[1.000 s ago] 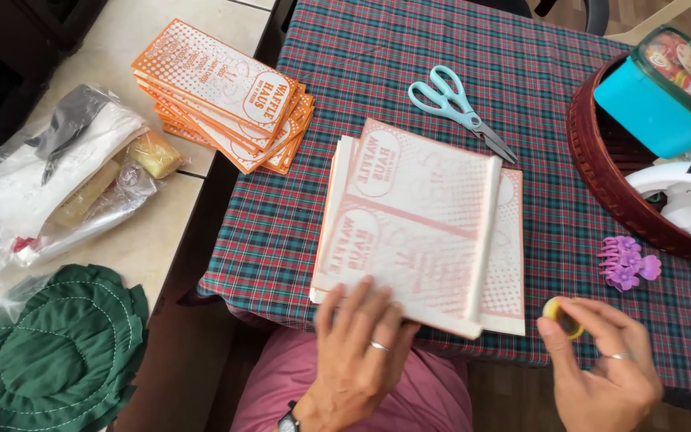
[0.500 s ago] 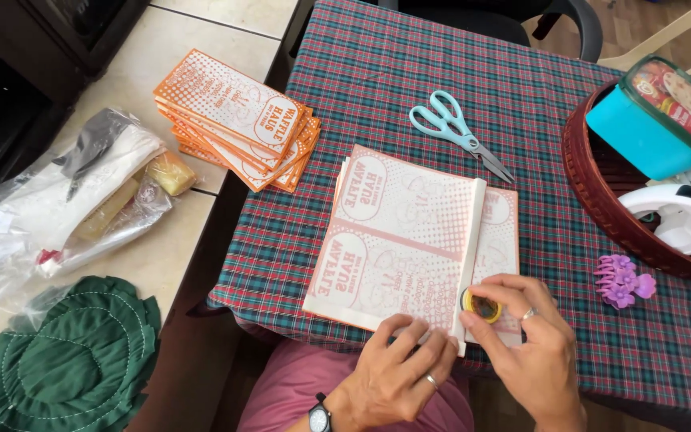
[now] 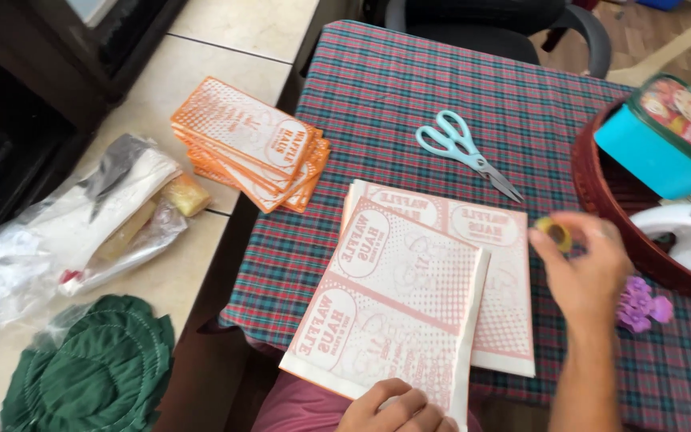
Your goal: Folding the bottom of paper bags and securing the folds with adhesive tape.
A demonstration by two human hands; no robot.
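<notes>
A stack of white paper sheets with orange print (image 3: 409,296) lies on the plaid tablecloth (image 3: 409,104); the top sheet is folded, with a flap along its right edge. My left hand (image 3: 397,408) rests on the sheet's near edge and presses it down. My right hand (image 3: 589,268) hovers to the right of the sheets, pinching a small yellow roll of tape (image 3: 555,232) between thumb and fingers. Blue-handled scissors (image 3: 465,152) lie on the cloth beyond the sheets.
A pile of orange folded paper bags (image 3: 249,152) sits at the table's left edge. A dark red basket (image 3: 601,200) at right holds a turquoise box and white items. A purple hair clip (image 3: 641,304) lies nearby. Plastic bags (image 3: 81,224) and a green cloth (image 3: 89,368) sit on the left counter.
My right hand has lifted from the folded flap and moved up and to the right with the tape roll. My left hand stays low on the sheet.
</notes>
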